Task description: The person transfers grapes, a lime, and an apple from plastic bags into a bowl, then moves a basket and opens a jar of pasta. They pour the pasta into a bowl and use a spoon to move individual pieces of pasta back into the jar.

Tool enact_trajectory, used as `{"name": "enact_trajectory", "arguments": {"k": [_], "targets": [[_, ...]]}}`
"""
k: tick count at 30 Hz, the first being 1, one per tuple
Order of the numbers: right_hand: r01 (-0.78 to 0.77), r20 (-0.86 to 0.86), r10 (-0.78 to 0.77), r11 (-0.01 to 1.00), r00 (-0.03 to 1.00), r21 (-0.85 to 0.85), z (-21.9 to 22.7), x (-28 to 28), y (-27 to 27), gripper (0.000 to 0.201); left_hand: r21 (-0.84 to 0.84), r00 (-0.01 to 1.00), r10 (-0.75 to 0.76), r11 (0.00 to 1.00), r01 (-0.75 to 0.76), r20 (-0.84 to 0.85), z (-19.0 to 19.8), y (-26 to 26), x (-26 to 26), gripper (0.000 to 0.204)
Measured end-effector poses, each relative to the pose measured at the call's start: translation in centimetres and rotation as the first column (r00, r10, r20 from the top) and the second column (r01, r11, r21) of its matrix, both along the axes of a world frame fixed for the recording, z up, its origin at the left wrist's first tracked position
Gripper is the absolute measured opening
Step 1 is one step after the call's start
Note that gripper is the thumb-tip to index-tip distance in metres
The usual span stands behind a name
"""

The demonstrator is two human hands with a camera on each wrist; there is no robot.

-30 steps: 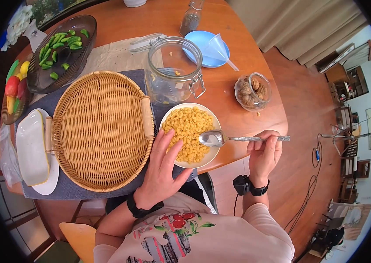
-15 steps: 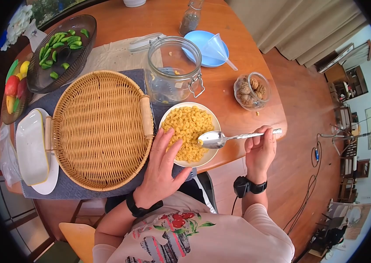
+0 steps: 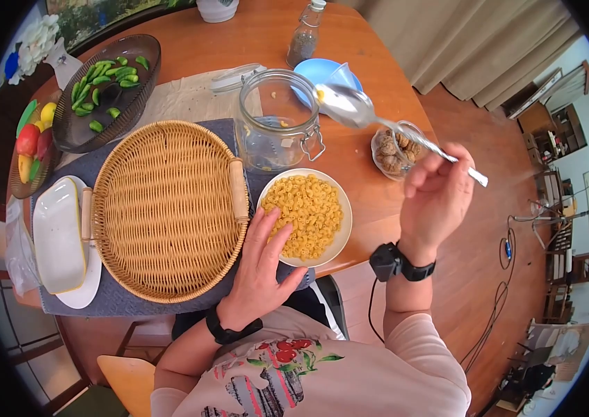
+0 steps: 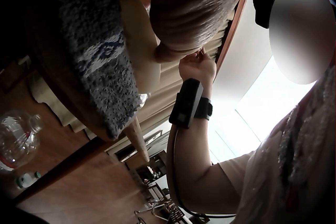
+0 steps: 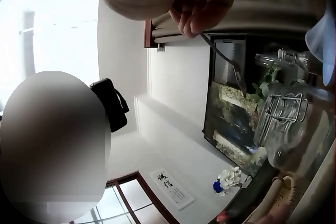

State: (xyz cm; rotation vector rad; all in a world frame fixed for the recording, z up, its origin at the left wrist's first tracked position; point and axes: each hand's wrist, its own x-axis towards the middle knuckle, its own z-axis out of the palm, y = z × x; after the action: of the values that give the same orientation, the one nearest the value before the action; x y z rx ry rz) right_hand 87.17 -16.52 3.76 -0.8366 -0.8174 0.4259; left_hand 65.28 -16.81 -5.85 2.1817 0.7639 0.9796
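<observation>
My right hand [image 3: 437, 198] pinches the handle of a metal spoon [image 3: 350, 108] and holds it raised to the right of the glass clip-top jar [image 3: 256, 146]. A bit of yellow macaroni shows at the spoon's tip. In the right wrist view the spoon [image 5: 226, 56] extends from the fingers toward the jar [image 5: 283, 127], whose wire clasp faces the camera. The jar stands with its mouth uncovered, a few macaroni inside. My left hand [image 3: 259, 271] rests with spread fingers on the near-left rim of a white bowl [image 3: 341, 243] full of macaroni [image 3: 308, 215].
Left of the bowl sits a round wicker tray [image 3: 162, 208] on a blue cloth. Behind the jar lies a blue plate [image 3: 315, 66] with a funnel; a jar of walnuts [image 3: 393, 156] stands to its right. Green peppers fill part of a dark glass dish [image 3: 145, 90]. White dishes [image 3: 58, 236] lie far left.
My right hand has lifted the spoon from over the macaroni bowl, up and away toward the jar's right side. My left hand has stayed at the bowl. The head view has shifted slightly.
</observation>
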Motion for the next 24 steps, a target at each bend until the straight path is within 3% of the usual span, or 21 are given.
{"name": "enact_trajectory", "arguments": {"k": [1, 2, 5, 8, 14, 16, 24], "targets": [[-0.068, 0.069, 0.066, 0.997, 0.995, 0.024, -0.2, -0.1, 0.5, 0.03, 0.005, 1.0, -0.004, 1.0, 0.004, -0.002, 0.0, 0.0, 0.0, 0.071], [-0.064, 0.068, 0.062, 0.998, 0.996, 0.029, -0.3, -0.6, 0.8, 0.03, 0.003, 1.0, 0.001, 1.0, -0.001, -0.004, 0.0, -0.1, 0.0, 0.071], [-0.045, 0.294, 0.052, 0.999, 0.954, -0.029, -0.7, -1.5, 1.2, 0.032, 0.006, 1.0, 0.008, 1.0, -0.008, -0.009, 0.1, 0.0, 0.0, 0.072], [-0.016, 0.31, 0.014, 1.0, 0.951, 0.001, -0.8, -1.6, 0.4, 0.032, 0.004, 1.0, 0.009, 1.0, -0.009, -0.007, 0.2, 0.0, 0.0, 0.072], [0.008, 0.199, -0.014, 0.999, 0.98, 0.032, -1.9, -0.1, -3.1, 0.032, -0.021, 1.0, 0.003, 1.0, -0.003, 0.011, 0.3, 0.0, -0.1, 0.069], [0.018, 0.102, -0.016, 1.0, 0.995, -0.013, -2.8, 0.5, -4.0, 0.03, -0.02, 1.0, -0.002, 1.0, 0.002, -0.008, 0.2, 0.0, -0.1, 0.071], [0.011, 0.046, -0.002, 0.978, 0.999, -0.207, -5.4, 1.5, -6.1, 0.029, -0.016, 1.0, -0.003, 1.0, 0.003, 0.03, 0.2, 0.0, -0.1, 0.067]]}}
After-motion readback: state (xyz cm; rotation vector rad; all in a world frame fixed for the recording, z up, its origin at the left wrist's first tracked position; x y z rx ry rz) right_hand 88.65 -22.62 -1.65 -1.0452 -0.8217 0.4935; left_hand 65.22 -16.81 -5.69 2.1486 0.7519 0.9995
